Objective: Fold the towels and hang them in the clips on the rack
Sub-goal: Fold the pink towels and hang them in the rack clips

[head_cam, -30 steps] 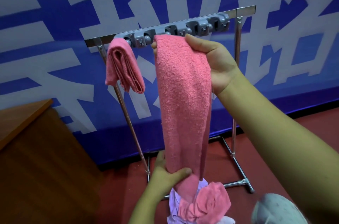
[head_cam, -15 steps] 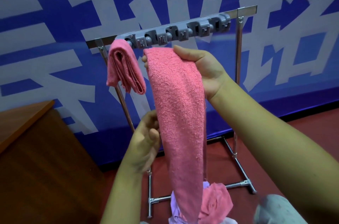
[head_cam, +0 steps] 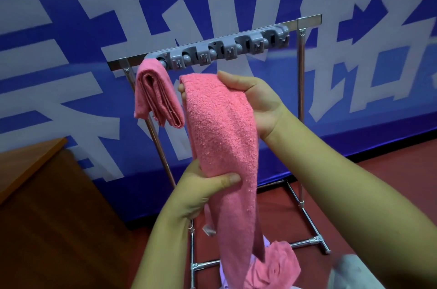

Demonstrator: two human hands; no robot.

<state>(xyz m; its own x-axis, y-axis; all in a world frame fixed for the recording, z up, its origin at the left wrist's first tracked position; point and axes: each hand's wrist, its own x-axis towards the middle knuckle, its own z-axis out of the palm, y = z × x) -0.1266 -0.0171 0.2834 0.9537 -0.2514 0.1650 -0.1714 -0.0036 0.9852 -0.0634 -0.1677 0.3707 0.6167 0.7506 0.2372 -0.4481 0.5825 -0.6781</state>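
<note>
R hand is gripping the towel at its top, L hand pinching it midway. Folded towel is hanging in the rack's leftmost clip.

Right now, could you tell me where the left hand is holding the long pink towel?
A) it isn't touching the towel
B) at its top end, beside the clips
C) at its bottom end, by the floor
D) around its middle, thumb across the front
D: the left hand grips the long pink towel about midway down, thumb across the front, while the right hand holds the top.
</note>
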